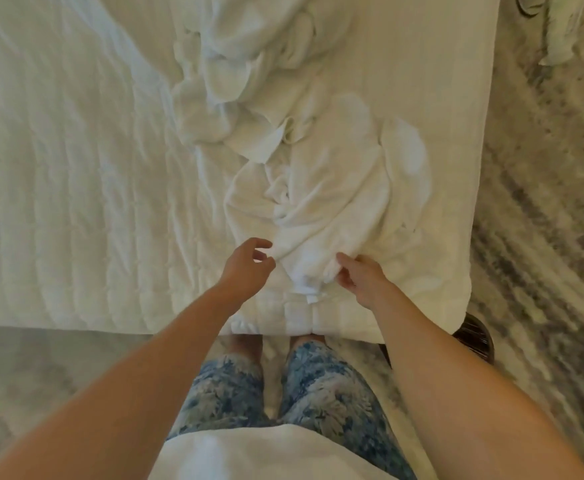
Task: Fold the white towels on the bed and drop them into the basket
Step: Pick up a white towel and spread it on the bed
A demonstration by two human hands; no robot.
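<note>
A crumpled white towel [332, 209] lies on the bed [58, 168] near its front edge. My right hand [361, 278] pinches the towel's near edge between thumb and fingers. My left hand [249, 268] hovers just left of the same towel with its fingers curled and apart, holding nothing. Further back, a heap of several more white towels [245, 64] is bunched together on the bed. No basket shows in this view.
The bed's front edge runs across the frame just beyond my knees. A marbled grey-and-white floor [543, 202] lies to the right of the bed. A dark round object [474, 337] sits on the floor at the bed's right corner. White cloth [564, 32] lies at the top right.
</note>
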